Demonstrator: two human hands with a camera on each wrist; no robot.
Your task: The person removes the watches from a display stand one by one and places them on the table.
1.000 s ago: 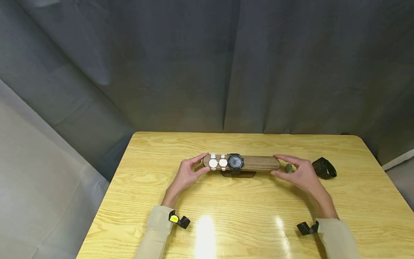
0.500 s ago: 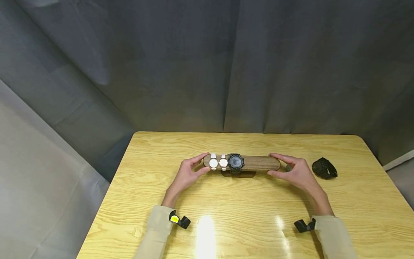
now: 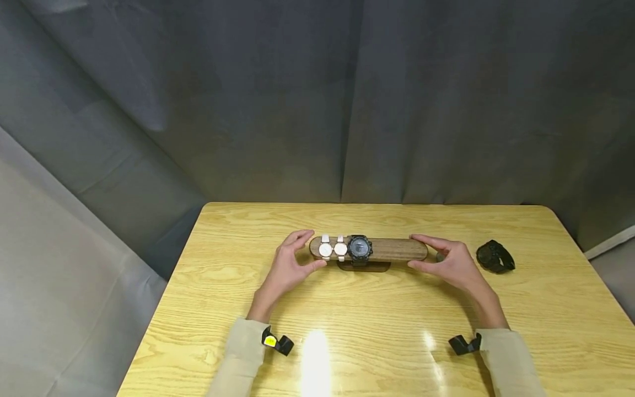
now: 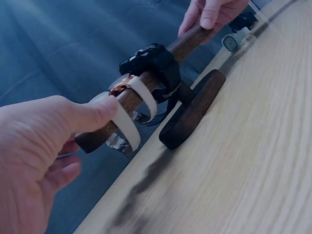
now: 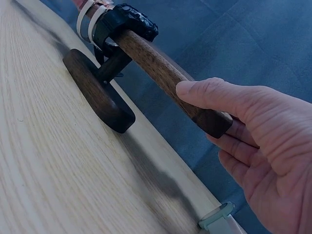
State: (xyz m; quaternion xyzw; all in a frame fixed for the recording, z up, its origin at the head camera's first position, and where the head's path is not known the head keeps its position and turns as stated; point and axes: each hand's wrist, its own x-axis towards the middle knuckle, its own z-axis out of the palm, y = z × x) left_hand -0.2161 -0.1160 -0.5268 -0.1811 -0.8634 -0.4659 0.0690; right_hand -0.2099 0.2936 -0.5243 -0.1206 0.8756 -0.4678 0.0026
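Head view: a wooden watch stand is seen between the two grips, its base resting on the tabletop. One end of the stand is framed by the left grip, whose thumb and fingers are spread slightly clear of it; the opposite end is pinched between thumb and fingers by the right grip. Two white-strapped watches are looped side by side nearest the left grip, followed inward by a black watch. A second black watch is placed to the right of the right grip. Beyond both grips, a dark curtain is hung.

Left wrist view: the outermost white strap is overlapped by the thumb of the left grip; contact cannot be judged from this angle. A pale-strapped watch is found near the right grip.

Right wrist view: the stand is clasped near its end, the thumb being laid along it and the fingers set beneath. The pale-strapped watch is partly shown below the right grip.
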